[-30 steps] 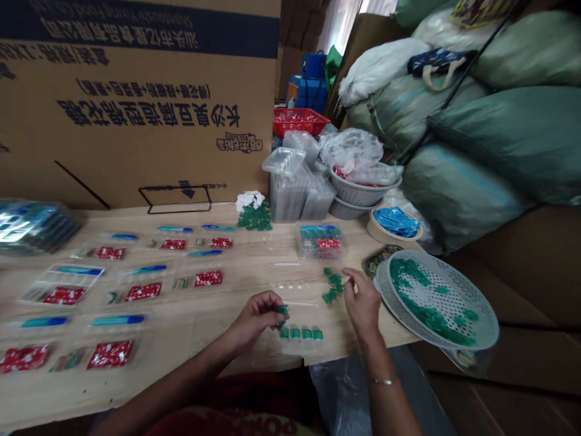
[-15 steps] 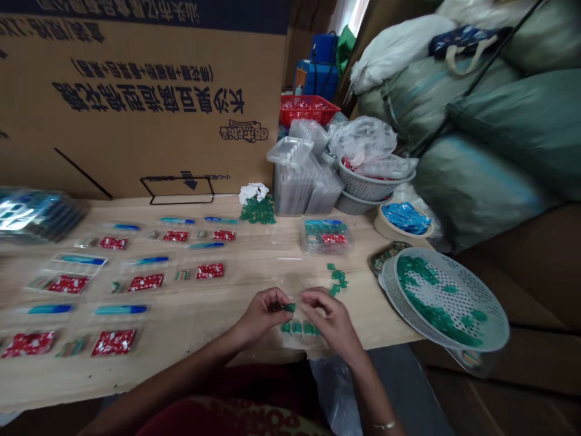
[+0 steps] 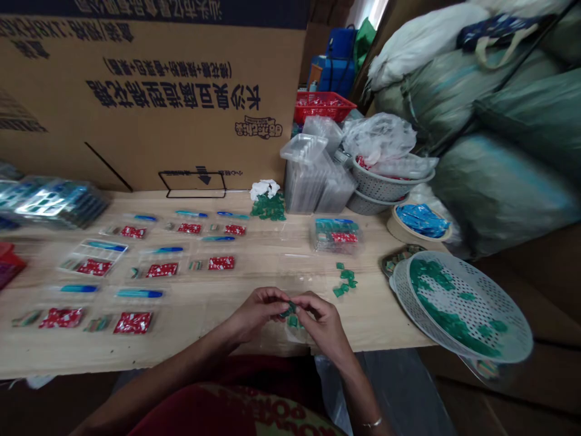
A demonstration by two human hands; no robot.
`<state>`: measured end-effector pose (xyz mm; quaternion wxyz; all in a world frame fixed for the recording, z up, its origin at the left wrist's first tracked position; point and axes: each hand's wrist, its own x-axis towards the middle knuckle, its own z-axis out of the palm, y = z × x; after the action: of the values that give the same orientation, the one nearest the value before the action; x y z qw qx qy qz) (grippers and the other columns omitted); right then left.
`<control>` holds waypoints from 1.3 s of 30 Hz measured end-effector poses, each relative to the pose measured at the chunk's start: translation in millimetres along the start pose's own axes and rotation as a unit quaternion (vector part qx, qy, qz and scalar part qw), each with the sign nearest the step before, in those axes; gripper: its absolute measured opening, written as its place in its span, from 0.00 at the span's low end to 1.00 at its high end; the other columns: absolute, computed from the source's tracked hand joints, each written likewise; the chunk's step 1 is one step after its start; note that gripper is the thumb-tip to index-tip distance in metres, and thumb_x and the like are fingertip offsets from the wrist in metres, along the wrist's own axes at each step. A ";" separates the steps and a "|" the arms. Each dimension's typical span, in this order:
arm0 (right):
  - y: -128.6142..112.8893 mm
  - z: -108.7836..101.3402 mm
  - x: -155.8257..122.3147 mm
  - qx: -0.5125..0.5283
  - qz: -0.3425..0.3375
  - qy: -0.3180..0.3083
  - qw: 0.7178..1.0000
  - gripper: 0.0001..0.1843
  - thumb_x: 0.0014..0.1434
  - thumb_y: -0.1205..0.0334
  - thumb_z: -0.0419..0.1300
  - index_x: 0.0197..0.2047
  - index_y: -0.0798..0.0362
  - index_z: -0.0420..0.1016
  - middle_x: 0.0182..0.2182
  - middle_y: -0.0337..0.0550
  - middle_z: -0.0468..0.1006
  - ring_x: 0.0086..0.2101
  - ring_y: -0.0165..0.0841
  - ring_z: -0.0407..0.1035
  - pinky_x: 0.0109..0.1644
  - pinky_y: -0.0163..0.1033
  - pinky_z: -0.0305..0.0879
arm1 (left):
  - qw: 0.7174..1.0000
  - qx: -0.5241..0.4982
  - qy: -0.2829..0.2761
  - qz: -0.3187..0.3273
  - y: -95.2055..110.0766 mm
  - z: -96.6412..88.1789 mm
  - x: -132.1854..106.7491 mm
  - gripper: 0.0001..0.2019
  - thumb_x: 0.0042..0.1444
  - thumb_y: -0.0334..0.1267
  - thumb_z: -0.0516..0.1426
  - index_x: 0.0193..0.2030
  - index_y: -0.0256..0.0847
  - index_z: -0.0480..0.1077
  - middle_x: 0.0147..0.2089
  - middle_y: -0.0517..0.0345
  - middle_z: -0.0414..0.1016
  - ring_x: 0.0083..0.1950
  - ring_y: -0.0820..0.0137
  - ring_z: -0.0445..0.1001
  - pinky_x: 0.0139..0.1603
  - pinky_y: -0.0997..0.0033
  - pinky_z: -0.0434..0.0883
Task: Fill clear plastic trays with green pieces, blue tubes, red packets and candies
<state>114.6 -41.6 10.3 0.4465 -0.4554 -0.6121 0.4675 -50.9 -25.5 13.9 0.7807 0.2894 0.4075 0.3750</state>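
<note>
My left hand (image 3: 261, 310) and my right hand (image 3: 320, 318) meet at the front of the table. Their fingertips pinch a small green piece (image 3: 288, 310) between them; its exact kind does not show. Just below lie more green pieces (image 3: 294, 321), partly hidden by my fingers. To the right of my right hand, loose green pieces (image 3: 345, 280) are scattered on the wood. A filled clear plastic box (image 3: 336, 235) stands farther back, with a blue item, a red packet and green pieces inside.
Clear trays with red packets (image 3: 133, 323) and blue pen-shaped items (image 3: 138, 293) spread leftward. At right, a white colander (image 3: 512, 303) holds green pieces. Stacked clear containers (image 3: 302, 175) stand before a large cardboard box (image 3: 181, 133). A tub of blue packets (image 3: 420, 221) sits nearby.
My right hand has closed in on my left, and both now touch the green piece. The view has swung left, showing more of the table's left side.
</note>
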 end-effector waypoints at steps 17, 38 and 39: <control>2.4 22.0 -2.8 -0.007 0.073 0.052 0.996 0.01 0.46 0.65 0.57 0.26 0.53 0.69 0.21 0.35 0.70 0.24 0.28 0.64 0.28 0.32 0.60 | 0.827 0.502 0.034 0.251 -5.8 -6.5 -18.4 0.09 0.55 0.36 0.54 0.36 0.40 0.75 0.31 0.53 0.74 0.33 0.69 0.69 0.35 0.72 0.64; 10.4 12.8 -7.8 0.031 0.075 -0.018 0.997 0.07 0.51 0.58 0.62 0.32 0.52 0.73 0.26 0.38 0.74 0.28 0.30 0.68 0.31 0.34 0.64 | 0.947 0.302 0.011 0.112 -7.4 -15.8 -5.6 0.08 0.44 0.40 0.59 0.25 0.37 0.66 0.19 0.65 0.64 0.21 0.77 0.60 0.24 0.77 0.57; 12.0 10.0 -8.6 -0.001 0.056 -0.020 0.998 0.06 0.52 0.59 0.61 0.32 0.52 0.74 0.27 0.39 0.74 0.29 0.31 0.68 0.33 0.35 0.65 | 0.946 0.305 0.002 0.105 -8.4 -19.1 -4.5 0.08 0.44 0.39 0.59 0.27 0.37 0.67 0.20 0.65 0.64 0.22 0.77 0.60 0.24 0.77 0.57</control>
<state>108.1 -49.8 -4.1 0.4070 -0.4802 -0.5951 0.4996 -66.0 -31.1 -0.2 0.6102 0.5543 0.4714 0.3133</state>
